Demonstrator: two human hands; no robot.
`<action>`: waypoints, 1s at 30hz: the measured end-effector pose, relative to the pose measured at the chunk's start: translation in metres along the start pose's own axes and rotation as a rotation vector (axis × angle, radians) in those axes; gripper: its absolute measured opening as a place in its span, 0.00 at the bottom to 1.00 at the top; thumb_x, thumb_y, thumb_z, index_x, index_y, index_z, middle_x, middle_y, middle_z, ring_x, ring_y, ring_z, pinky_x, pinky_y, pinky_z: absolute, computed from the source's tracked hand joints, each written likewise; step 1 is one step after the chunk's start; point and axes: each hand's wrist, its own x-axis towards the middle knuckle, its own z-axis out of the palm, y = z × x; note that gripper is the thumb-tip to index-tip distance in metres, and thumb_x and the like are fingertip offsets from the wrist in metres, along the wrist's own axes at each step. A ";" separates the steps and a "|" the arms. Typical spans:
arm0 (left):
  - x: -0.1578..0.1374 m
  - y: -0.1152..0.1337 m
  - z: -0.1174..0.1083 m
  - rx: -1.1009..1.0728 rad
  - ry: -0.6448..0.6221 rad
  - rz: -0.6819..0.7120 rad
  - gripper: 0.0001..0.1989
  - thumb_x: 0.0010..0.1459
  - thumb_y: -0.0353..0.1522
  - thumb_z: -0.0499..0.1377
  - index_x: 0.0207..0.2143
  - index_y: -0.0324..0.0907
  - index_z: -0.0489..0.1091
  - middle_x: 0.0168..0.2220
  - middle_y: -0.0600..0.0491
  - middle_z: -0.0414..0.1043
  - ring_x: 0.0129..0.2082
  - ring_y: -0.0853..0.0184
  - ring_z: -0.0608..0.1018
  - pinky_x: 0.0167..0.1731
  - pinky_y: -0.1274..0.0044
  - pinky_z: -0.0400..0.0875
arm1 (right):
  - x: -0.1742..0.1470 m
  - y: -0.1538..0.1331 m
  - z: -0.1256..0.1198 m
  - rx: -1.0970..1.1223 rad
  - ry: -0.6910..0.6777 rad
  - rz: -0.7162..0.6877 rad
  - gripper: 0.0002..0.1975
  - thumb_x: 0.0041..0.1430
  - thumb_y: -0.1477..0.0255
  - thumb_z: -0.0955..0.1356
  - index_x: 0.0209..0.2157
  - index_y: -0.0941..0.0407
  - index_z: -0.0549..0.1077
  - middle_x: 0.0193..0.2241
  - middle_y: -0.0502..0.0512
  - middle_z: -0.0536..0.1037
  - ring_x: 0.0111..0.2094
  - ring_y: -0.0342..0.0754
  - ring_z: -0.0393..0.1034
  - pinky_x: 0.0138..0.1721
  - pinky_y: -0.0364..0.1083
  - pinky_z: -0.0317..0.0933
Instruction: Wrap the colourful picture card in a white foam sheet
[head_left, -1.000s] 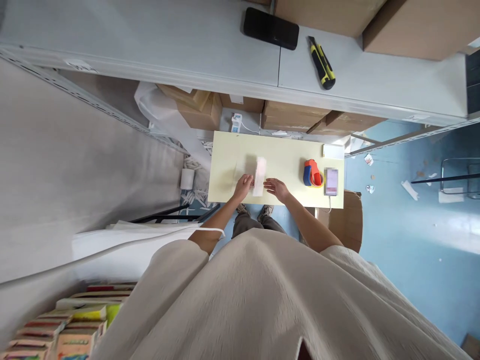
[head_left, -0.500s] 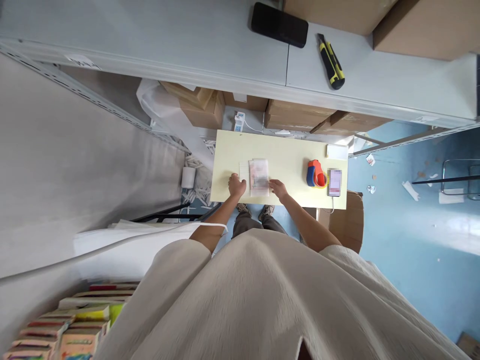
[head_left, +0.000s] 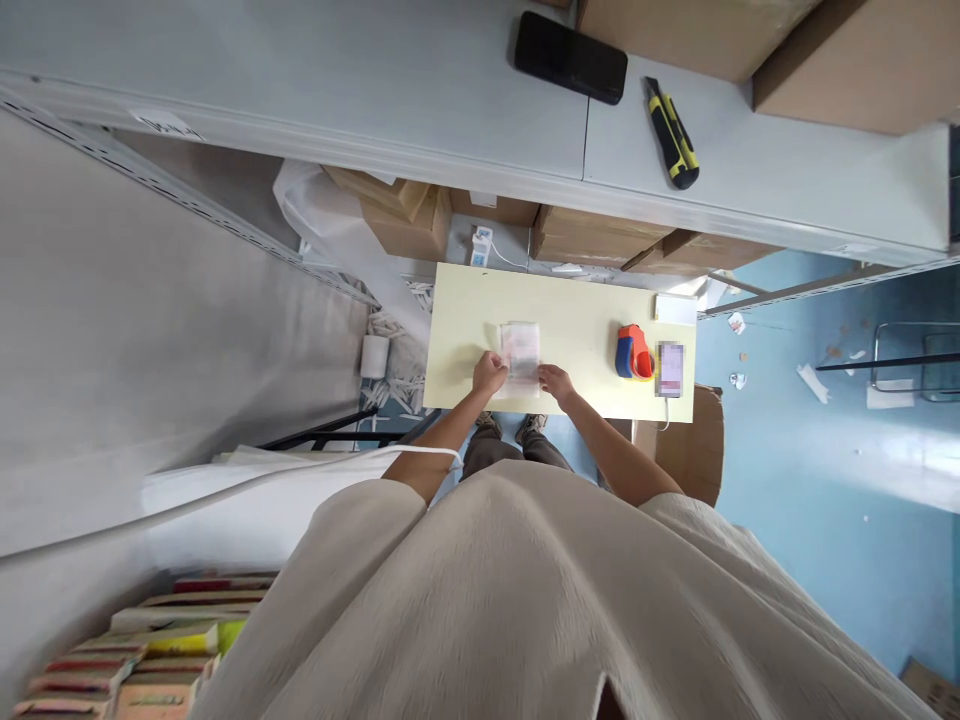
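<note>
A small flat package point(head_left: 523, 345), looking like a book under translucent plastic wrap, lies on the pale yellow table in front of me. My left hand point(head_left: 490, 374) is closed at its left edge, thumb and fingers pinching the wrap that is folded over the top. At the right edge, my right hand point(head_left: 555, 382) grips the package with bent fingers. The print beneath the wrap is too hazy to read. To the right stands a red and blue tape dispenser point(head_left: 634, 353), apart from both hands.
Beside the dispenser, a phone point(head_left: 670, 369) with a lit screen lies on the table point(head_left: 585, 300), a white box point(head_left: 676, 309) behind it. A grey shelf point(head_left: 375, 90) overhead bears a black phone-like object point(head_left: 571, 57) and a utility knife point(head_left: 672, 133). Books point(head_left: 142, 650) are stacked lower left.
My left hand has moved right, from beside the package onto its left edge. The wrap flap that lay out to the left is folded over the package. My right hand stays at the right edge.
</note>
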 end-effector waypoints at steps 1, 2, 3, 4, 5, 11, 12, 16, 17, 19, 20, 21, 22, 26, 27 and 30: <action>-0.001 0.002 0.000 0.008 -0.001 0.006 0.12 0.59 0.26 0.65 0.44 0.47 0.74 0.49 0.47 0.84 0.51 0.56 0.84 0.53 0.70 0.75 | -0.001 0.000 0.001 0.009 -0.005 0.000 0.13 0.49 0.61 0.79 0.36 0.51 0.81 0.29 0.51 0.81 0.38 0.52 0.78 0.45 0.51 0.74; -0.001 0.003 -0.001 0.020 -0.001 0.013 0.13 0.58 0.25 0.65 0.44 0.47 0.74 0.48 0.48 0.84 0.51 0.56 0.84 0.53 0.70 0.75 | -0.002 -0.001 0.002 0.019 -0.011 0.001 0.13 0.49 0.62 0.79 0.36 0.51 0.81 0.29 0.52 0.82 0.39 0.53 0.79 0.45 0.52 0.74; 0.000 0.004 -0.002 0.031 -0.001 0.024 0.13 0.58 0.24 0.65 0.44 0.47 0.74 0.48 0.48 0.84 0.51 0.56 0.84 0.54 0.70 0.75 | -0.003 -0.001 0.003 0.027 -0.021 0.002 0.13 0.49 0.62 0.80 0.36 0.51 0.82 0.30 0.53 0.83 0.39 0.53 0.80 0.46 0.52 0.74; 0.001 0.005 -0.004 0.040 -0.004 0.038 0.13 0.59 0.24 0.65 0.44 0.47 0.74 0.47 0.48 0.84 0.52 0.56 0.84 0.55 0.70 0.75 | -0.003 -0.002 0.005 0.036 -0.033 0.002 0.13 0.50 0.63 0.80 0.36 0.51 0.82 0.31 0.54 0.83 0.40 0.53 0.80 0.47 0.52 0.75; 0.002 0.005 -0.006 0.046 -0.008 0.054 0.13 0.59 0.24 0.64 0.44 0.47 0.74 0.48 0.48 0.84 0.53 0.56 0.84 0.56 0.70 0.75 | -0.003 -0.004 0.008 0.042 -0.045 -0.001 0.13 0.50 0.63 0.80 0.37 0.51 0.82 0.32 0.54 0.84 0.41 0.54 0.81 0.48 0.53 0.75; 0.012 -0.001 -0.028 0.009 0.000 0.151 0.17 0.63 0.24 0.63 0.52 0.46 0.75 0.57 0.44 0.83 0.59 0.55 0.83 0.62 0.68 0.75 | 0.006 -0.020 0.032 0.045 -0.103 -0.044 0.16 0.51 0.62 0.80 0.41 0.50 0.83 0.38 0.56 0.87 0.46 0.56 0.82 0.51 0.55 0.75; 0.015 -0.002 -0.033 -0.001 0.008 0.153 0.18 0.63 0.24 0.63 0.54 0.45 0.75 0.59 0.43 0.83 0.60 0.55 0.83 0.63 0.68 0.74 | 0.009 -0.024 0.038 0.039 -0.118 -0.060 0.17 0.51 0.61 0.80 0.43 0.50 0.84 0.40 0.57 0.87 0.47 0.56 0.82 0.52 0.54 0.75; 0.032 -0.003 -0.056 -0.016 0.030 0.144 0.20 0.64 0.25 0.62 0.57 0.45 0.75 0.64 0.43 0.81 0.65 0.54 0.81 0.66 0.68 0.72 | 0.018 -0.044 0.064 0.012 -0.179 -0.128 0.22 0.52 0.59 0.79 0.49 0.50 0.84 0.48 0.58 0.87 0.52 0.57 0.80 0.56 0.55 0.73; 0.037 -0.003 -0.062 -0.017 0.030 0.146 0.21 0.64 0.25 0.63 0.58 0.45 0.75 0.64 0.43 0.81 0.66 0.54 0.81 0.66 0.68 0.72 | 0.019 -0.049 0.071 0.005 -0.192 -0.140 0.23 0.51 0.58 0.79 0.49 0.49 0.83 0.49 0.58 0.87 0.53 0.58 0.80 0.57 0.56 0.73; 0.046 -0.003 -0.074 -0.018 0.037 0.154 0.22 0.64 0.26 0.63 0.60 0.45 0.74 0.65 0.43 0.80 0.67 0.53 0.80 0.67 0.68 0.71 | 0.022 -0.059 0.084 -0.007 -0.218 -0.164 0.23 0.52 0.59 0.79 0.50 0.49 0.83 0.51 0.58 0.87 0.56 0.59 0.79 0.59 0.57 0.72; 0.051 -0.003 -0.079 -0.018 0.041 0.159 0.23 0.63 0.26 0.64 0.60 0.44 0.74 0.65 0.43 0.80 0.67 0.53 0.80 0.67 0.67 0.71 | 0.024 -0.065 0.091 -0.011 -0.230 -0.175 0.23 0.52 0.59 0.79 0.49 0.48 0.83 0.51 0.58 0.87 0.56 0.60 0.79 0.60 0.58 0.72; 0.055 -0.003 -0.085 -0.016 0.045 0.166 0.23 0.63 0.26 0.64 0.60 0.44 0.75 0.65 0.43 0.80 0.67 0.53 0.80 0.67 0.67 0.71 | 0.025 -0.070 0.098 -0.015 -0.242 -0.186 0.22 0.52 0.60 0.79 0.49 0.48 0.84 0.51 0.58 0.87 0.57 0.61 0.79 0.60 0.58 0.72; 0.059 -0.003 -0.090 -0.014 0.050 0.172 0.23 0.62 0.27 0.64 0.60 0.44 0.75 0.64 0.43 0.80 0.66 0.52 0.80 0.67 0.67 0.72 | 0.027 -0.075 0.105 -0.019 -0.251 -0.194 0.21 0.53 0.60 0.79 0.49 0.48 0.84 0.51 0.58 0.87 0.58 0.61 0.78 0.60 0.58 0.72; 0.076 -0.006 -0.108 -0.023 0.049 0.201 0.27 0.60 0.29 0.67 0.62 0.45 0.74 0.64 0.46 0.81 0.65 0.52 0.80 0.67 0.66 0.72 | 0.036 -0.094 0.129 -0.039 -0.258 -0.200 0.18 0.53 0.61 0.79 0.46 0.49 0.85 0.50 0.56 0.87 0.57 0.60 0.78 0.59 0.56 0.71; 0.080 -0.007 -0.112 -0.031 0.047 0.205 0.27 0.59 0.30 0.67 0.62 0.46 0.74 0.64 0.47 0.80 0.65 0.52 0.79 0.67 0.66 0.72 | 0.039 -0.098 0.134 -0.040 -0.260 -0.200 0.18 0.52 0.61 0.79 0.46 0.49 0.85 0.49 0.55 0.87 0.57 0.59 0.78 0.58 0.56 0.71; 0.090 -0.010 -0.120 -0.051 0.048 0.217 0.27 0.59 0.32 0.67 0.61 0.46 0.74 0.64 0.47 0.80 0.65 0.51 0.80 0.67 0.64 0.73 | 0.045 -0.108 0.144 -0.032 -0.263 -0.205 0.19 0.49 0.60 0.79 0.45 0.48 0.85 0.48 0.54 0.88 0.56 0.59 0.78 0.58 0.56 0.72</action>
